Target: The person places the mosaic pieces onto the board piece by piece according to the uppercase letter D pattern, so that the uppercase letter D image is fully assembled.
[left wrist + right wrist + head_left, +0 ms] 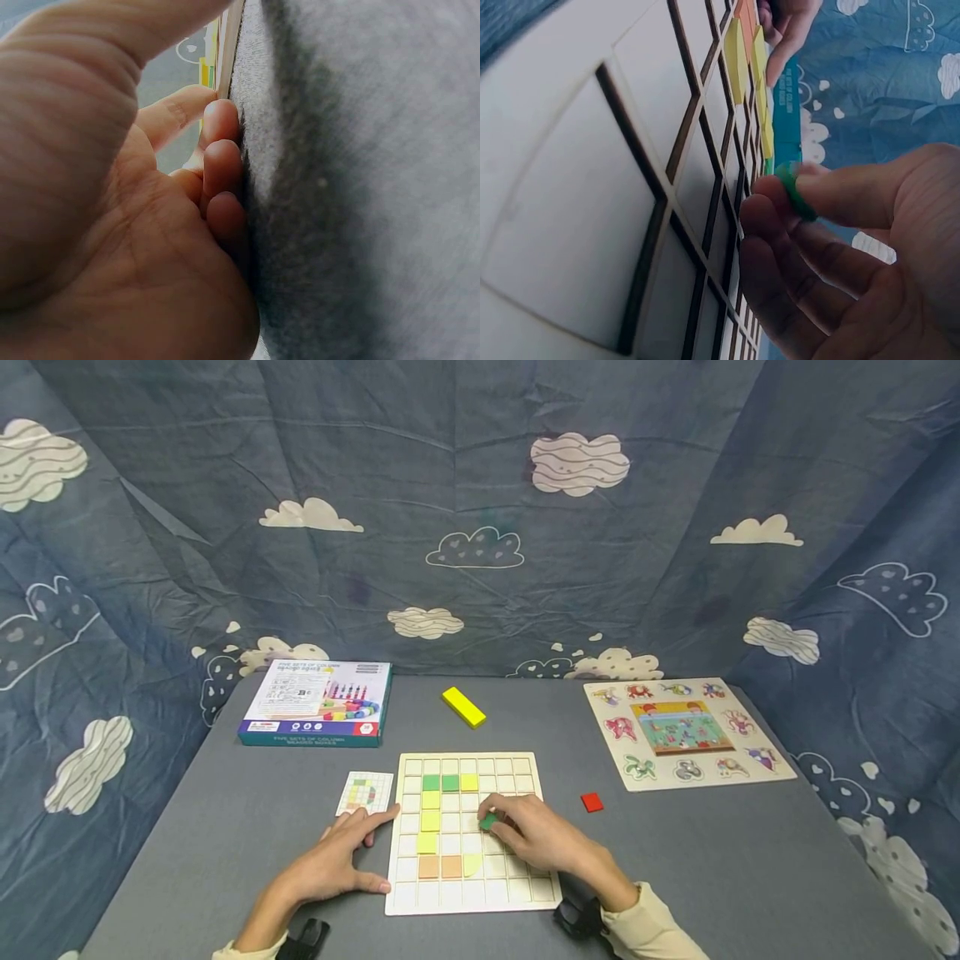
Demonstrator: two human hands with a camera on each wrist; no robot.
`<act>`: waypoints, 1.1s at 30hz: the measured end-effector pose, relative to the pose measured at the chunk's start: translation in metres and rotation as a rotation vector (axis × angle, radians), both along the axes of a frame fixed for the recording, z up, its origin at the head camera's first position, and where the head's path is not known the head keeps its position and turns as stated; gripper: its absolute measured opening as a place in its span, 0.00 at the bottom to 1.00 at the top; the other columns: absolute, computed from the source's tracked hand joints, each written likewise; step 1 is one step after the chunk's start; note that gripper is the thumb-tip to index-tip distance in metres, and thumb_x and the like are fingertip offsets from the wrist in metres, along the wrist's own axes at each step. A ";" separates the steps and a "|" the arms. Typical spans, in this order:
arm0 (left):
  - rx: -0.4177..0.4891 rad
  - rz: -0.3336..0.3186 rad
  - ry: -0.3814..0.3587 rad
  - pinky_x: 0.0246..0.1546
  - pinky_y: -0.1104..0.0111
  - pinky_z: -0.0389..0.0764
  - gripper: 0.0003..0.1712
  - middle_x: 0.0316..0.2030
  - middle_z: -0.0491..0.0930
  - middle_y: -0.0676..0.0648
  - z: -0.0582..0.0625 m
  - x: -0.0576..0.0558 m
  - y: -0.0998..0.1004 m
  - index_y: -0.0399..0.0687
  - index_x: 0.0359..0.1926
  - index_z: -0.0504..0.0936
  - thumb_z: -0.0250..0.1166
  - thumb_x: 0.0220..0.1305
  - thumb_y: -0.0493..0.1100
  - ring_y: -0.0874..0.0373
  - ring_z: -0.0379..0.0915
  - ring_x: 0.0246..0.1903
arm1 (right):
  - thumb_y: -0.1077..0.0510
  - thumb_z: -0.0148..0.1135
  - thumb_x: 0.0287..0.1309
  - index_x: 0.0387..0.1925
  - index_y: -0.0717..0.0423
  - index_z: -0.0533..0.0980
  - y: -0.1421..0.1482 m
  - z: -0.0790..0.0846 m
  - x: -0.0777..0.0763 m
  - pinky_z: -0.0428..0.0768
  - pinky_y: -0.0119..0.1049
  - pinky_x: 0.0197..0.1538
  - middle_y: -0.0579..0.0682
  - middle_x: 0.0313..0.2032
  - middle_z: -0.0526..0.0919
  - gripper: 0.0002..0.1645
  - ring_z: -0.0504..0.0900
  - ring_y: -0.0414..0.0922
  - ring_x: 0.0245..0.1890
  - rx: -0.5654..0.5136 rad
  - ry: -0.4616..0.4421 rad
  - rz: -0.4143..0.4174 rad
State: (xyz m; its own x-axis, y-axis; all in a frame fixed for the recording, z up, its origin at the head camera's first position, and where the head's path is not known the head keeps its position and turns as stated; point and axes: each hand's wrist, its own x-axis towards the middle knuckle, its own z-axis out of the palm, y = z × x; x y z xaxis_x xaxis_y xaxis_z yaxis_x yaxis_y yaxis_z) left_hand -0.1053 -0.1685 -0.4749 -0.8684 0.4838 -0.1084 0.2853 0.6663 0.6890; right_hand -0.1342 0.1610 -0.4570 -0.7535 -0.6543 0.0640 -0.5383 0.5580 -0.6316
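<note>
My right hand [538, 835] is over the right-centre of a wooden grid board [517, 893]. It pinches a small green piece [793, 193] between thumb and fingertips, largely hidden in the head view. At the board's left edge rests my left hand [333, 853], thumb and forefinger spread and touching the rim, holding nothing. Laid in the grid are green square tiles [450, 783], yellow tiles [431, 820], orange tiles [452, 867] and a pale yellow-green round-edged tile [472, 864]. A small card [363, 791] with a coloured grid pattern lies beyond the left fingers.
A red tile [592, 802] lies on the grey table [675, 877] right of the board. Behind the board is a yellow bar [463, 707]. A boxed toy set [315, 703] stands back left, and a sea-animal puzzle board [686, 732] lies back right.
</note>
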 end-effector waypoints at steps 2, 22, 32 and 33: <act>-0.001 -0.001 0.000 0.45 0.63 0.57 0.57 0.35 0.64 0.54 0.000 0.000 0.000 0.54 0.74 0.66 0.80 0.42 0.59 0.57 0.57 0.43 | 0.65 0.60 0.67 0.48 0.56 0.74 0.001 -0.001 0.000 0.73 0.28 0.34 0.45 0.30 0.82 0.10 0.72 0.31 0.26 -0.004 0.003 -0.012; -0.012 0.002 -0.014 0.44 0.63 0.58 0.58 0.35 0.64 0.53 -0.001 -0.001 0.000 0.54 0.74 0.66 0.80 0.42 0.59 0.57 0.57 0.42 | 0.69 0.73 0.49 0.33 0.56 0.82 -0.006 -0.001 0.004 0.75 0.26 0.31 0.43 0.26 0.81 0.10 0.73 0.30 0.25 0.011 0.023 -0.079; -0.010 0.006 -0.028 0.45 0.60 0.59 0.58 0.35 0.64 0.53 -0.001 -0.001 0.000 0.55 0.74 0.65 0.81 0.42 0.59 0.55 0.58 0.43 | 0.62 0.71 0.57 0.36 0.56 0.87 -0.005 -0.002 0.006 0.77 0.26 0.34 0.46 0.32 0.88 0.05 0.80 0.31 0.29 0.015 0.079 -0.119; -0.009 0.006 -0.029 0.45 0.60 0.59 0.58 0.35 0.64 0.53 -0.001 -0.001 0.000 0.55 0.74 0.65 0.81 0.41 0.59 0.55 0.58 0.44 | 0.61 0.72 0.56 0.35 0.56 0.87 -0.005 -0.002 0.007 0.77 0.27 0.34 0.46 0.31 0.88 0.04 0.79 0.31 0.29 0.023 0.101 -0.126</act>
